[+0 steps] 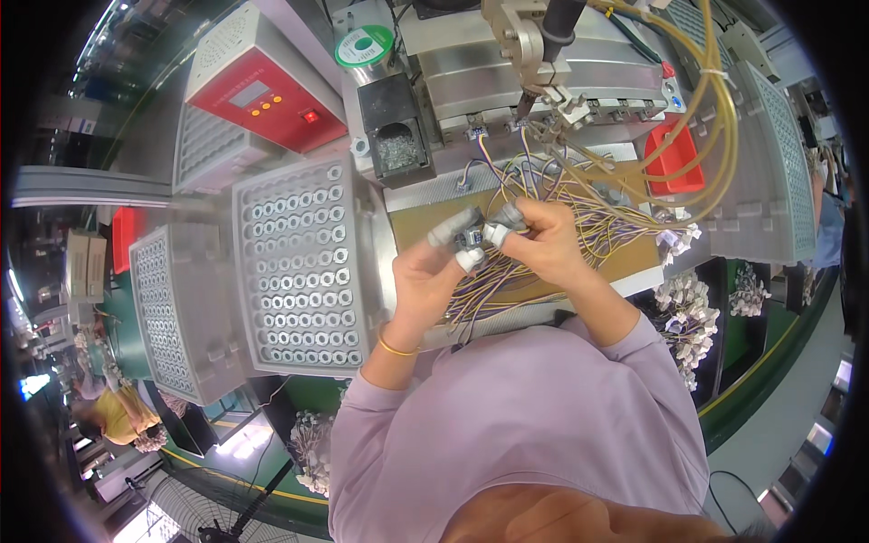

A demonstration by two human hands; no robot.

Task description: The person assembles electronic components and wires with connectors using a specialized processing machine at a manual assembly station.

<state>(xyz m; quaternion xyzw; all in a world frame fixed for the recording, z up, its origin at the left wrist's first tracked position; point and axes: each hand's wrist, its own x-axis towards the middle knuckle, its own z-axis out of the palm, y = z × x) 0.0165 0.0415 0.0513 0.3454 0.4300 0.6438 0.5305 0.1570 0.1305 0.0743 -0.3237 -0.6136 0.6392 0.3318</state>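
Observation:
My left hand (pixel 424 273), with pale finger cots on its fingertips, pinches a small dark part (pixel 470 238) with a lighter face. Close beside it, my right hand (pixel 549 242) also wears finger cots and has thumb and forefinger closed together. Whatever lies between those right fingertips is too small to make out. Beneath both hands a bundle of purple, yellow and white wires (pixel 588 222) spreads over a brown work board (pixel 415 237). Beyond them, two small wired parts (pixel 477 132) sit at the front of a metal fixture, under a soldering head (pixel 534 54).
A grey tray (pixel 238 299) of ring-shaped metal parts stands left, beside a red-fronted control box (pixel 272 100). A solder spool (pixel 364 45) stands behind a black holder (pixel 394 118). Yellow tubes (pixel 724 118) loop above a red bin (pixel 674 156). White connectors (pixel 685 312) hang at right.

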